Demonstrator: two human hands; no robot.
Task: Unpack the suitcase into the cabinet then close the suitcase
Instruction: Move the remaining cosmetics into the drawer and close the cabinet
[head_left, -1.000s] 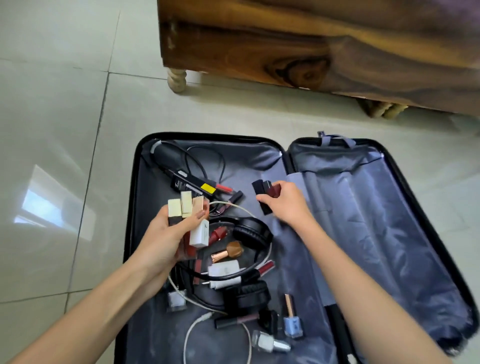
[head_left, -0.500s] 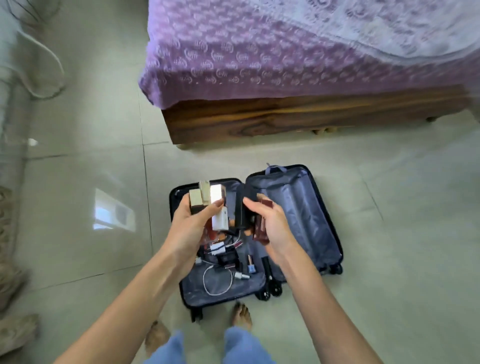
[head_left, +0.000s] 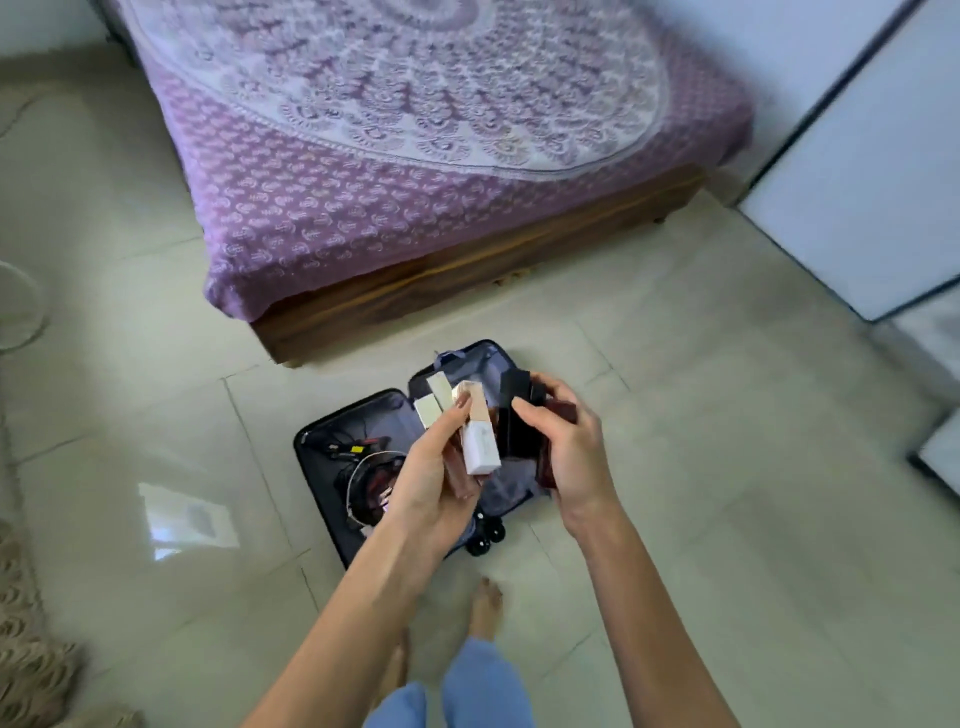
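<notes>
While the open suitcase (head_left: 317, 483) lies at lower centre on the floor (head_left: 675, 415), pale cosmetic tubes (head_left: 480, 447) are clasped in the left grip (head_left: 431, 473) and dark tubes (head_left: 511, 431) in the right grip (head_left: 566, 452), evidently bundled so that one trip suffices.

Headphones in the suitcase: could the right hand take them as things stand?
Probably not yet. The right hand is full, its grip on dark cosmetic tubes, and is held well above the open suitcase. The left hand holds pale tubes too. The headphones themselves lie uncovered.
</notes>
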